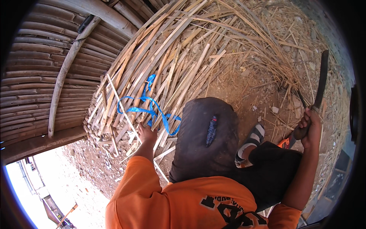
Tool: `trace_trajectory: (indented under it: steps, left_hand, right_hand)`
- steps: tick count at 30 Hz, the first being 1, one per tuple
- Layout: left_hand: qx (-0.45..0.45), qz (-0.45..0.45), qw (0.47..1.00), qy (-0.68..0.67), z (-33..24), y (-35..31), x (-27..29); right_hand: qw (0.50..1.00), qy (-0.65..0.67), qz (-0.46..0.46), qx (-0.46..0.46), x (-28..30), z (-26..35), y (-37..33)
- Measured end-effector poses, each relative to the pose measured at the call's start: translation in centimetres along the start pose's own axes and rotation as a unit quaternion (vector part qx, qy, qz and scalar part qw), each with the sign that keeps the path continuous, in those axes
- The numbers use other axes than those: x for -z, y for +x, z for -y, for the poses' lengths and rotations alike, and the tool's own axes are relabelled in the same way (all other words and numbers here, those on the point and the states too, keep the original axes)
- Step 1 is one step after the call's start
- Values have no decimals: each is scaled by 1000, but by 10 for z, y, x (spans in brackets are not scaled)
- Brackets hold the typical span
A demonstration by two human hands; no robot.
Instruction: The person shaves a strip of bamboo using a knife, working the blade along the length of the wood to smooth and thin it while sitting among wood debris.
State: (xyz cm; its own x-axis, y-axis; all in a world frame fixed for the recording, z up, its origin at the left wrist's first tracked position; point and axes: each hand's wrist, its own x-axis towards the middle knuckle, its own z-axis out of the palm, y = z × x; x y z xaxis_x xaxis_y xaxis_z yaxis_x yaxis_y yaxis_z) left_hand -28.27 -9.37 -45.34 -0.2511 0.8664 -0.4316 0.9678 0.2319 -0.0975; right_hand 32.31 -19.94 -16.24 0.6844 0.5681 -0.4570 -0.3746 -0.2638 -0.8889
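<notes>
My right hand (310,128) is closed round the handle of a machete (322,78), its long dark blade pointing up and away at the right. Over the near edge of a heap of split bamboo strips (164,65), my left hand (146,133) reaches out with its fingers apart. A pale bamboo strip (124,107) runs close beside those fingertips; whether they touch it I cannot tell. Tangled blue plastic ribbon (154,108) lies on the strips just beyond this hand. On the dark cloth over my leg (194,152) rests a narrow dark blue object with a red tip (212,131).
A slatted bamboo wall (34,84) with a pole across it stands at the left. Below my right hand, an orange-and-black tool (284,143) lies near my sandalled foot (254,138). Bamboo shavings and stones litter the dirt floor (232,84). A grey wall (343,57) borders the right.
</notes>
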Motion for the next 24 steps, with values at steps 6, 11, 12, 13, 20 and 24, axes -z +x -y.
trace_trajectory:
  steps: [6,11,12,13,20,24]
  left_hand:
    - [-22,-92,989,-115,-2,12,15]
    - [-205,-239,911,-268,-12,32,44]
    - [-202,-228,903,-304,-15,36,51]
    - [-199,-218,893,-339,-17,40,57]
    - [-262,-251,794,-489,-67,22,143]
    - [-303,-198,770,-526,-89,1,191]
  right_hand:
    - [1000,1,2,0,1,-2,3]
    - [1000,8,-2,4,-2,-2,3]
    - [1000,4,1,8,-5,-1,2]
    - [1000,1,4,12,-9,1,0]
    - [998,-38,36,32,-14,3,-3]
    - [993,-82,32,76,-29,7,-15]
